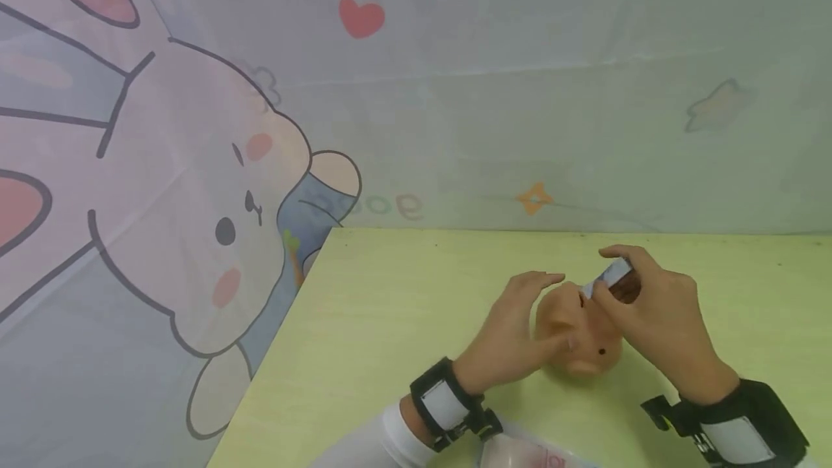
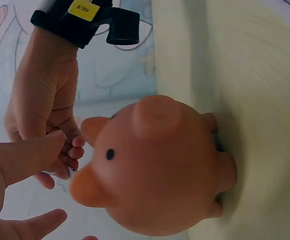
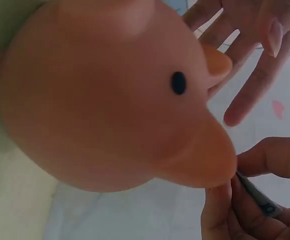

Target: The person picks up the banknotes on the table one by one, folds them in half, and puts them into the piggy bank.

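An orange-pink piggy bank (image 1: 598,327) stands on the table, its snout and dark eyes plain in the left wrist view. My right hand (image 1: 669,316) pinches a folded banknote (image 1: 614,271) between thumb and fingers, its lower end at the slot on the pig's top. In the right wrist view the note (image 3: 258,196) shows edge-on behind the pig's ear (image 3: 204,155); the slot is hidden there. My left hand (image 1: 507,334) lies at the pig's other side, fingers extended and thumb reaching over it. Whether that thumb presses on the pig I cannot tell.
A white package with pink print (image 1: 520,452) lies at the table's near edge, partly cut off by the frame. Behind the yellow table (image 1: 390,295) hangs a pale cloth (image 1: 487,114) with a printed rabbit.
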Motion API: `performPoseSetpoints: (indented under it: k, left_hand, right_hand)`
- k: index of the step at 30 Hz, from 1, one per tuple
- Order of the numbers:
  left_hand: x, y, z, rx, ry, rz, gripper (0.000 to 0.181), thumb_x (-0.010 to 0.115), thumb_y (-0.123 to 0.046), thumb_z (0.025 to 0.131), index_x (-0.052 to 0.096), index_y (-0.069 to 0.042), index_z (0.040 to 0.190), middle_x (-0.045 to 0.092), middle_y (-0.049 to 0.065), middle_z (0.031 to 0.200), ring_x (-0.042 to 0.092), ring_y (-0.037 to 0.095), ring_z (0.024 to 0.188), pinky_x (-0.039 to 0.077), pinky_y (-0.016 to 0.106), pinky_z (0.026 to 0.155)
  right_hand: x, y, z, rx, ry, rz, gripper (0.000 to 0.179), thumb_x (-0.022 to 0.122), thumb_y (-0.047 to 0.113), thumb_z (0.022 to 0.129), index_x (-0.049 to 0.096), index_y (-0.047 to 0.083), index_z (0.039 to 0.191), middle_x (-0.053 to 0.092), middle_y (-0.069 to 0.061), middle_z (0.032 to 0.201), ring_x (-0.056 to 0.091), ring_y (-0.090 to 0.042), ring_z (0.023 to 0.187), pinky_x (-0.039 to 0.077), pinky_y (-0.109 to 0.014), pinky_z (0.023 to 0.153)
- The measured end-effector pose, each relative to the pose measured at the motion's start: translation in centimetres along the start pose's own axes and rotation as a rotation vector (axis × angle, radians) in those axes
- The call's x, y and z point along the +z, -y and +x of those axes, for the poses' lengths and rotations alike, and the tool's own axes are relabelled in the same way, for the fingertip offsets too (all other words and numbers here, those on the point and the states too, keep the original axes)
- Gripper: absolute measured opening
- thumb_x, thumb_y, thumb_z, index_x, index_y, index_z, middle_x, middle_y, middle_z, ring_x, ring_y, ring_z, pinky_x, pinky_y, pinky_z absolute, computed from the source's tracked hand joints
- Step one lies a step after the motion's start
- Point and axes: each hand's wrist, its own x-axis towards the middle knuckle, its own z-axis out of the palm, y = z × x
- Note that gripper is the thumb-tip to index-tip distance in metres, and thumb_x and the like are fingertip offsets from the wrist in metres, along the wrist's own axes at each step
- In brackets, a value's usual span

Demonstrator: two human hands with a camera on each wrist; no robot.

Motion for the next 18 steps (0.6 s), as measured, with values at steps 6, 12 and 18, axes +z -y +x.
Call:
performPoseSetpoints:
  k: [6, 12, 18]
  left_hand:
    - [1.6, 1.0, 0.2, -0.077, 0.085, 0.108, 0.075, 0.074, -0.028, 0.088, 0.034, -0.017, 0.151, 0.035, 0.01, 0.15, 0.04, 0.019, 0.136, 0.041, 0.028, 0.106]
    - [2.1, 1.2, 0.2, -0.092, 0.108, 0.14, 0.077, 0.072, -0.026, 0.09, 0.03, -0.019, 0.153, 0.036, 0.009, 0.146, 0.043, 0.016, 0.131, 0.041, 0.024, 0.105]
    - [1.9, 1.2, 0.1, -0.075, 0.103, 0.16, 0.077, 0.074, -0.022, 0.088, 0.031, -0.015, 0.153, 0.036, 0.01, 0.145, 0.041, 0.015, 0.132, 0.039, 0.023, 0.106]
  right_hand:
    - [1.2, -0.6, -0.2, -0.081, 0.006, -0.104, 0.022, 0.073, 0.004, 0.076, 0.06, 0.005, 0.093, 0.065, -0.003, 0.063, 0.056, -0.014, 0.05, 0.043, -0.026, 0.045]
    - [2.2, -0.5, -0.4, -0.177, 0.069, -0.143, 0.014, 0.068, -0.001, 0.078, 0.059, 0.002, 0.089, 0.062, -0.005, 0.071, 0.051, -0.011, 0.053, 0.044, -0.027, 0.045]
    - [3.6, -1.2, -0.8, -0.402, 0.102, -0.323, 0.031, 0.074, 0.012, 0.073, 0.057, -0.005, 0.093, 0.054, -0.012, 0.08, 0.051, -0.024, 0.065, 0.047, -0.033, 0.049]
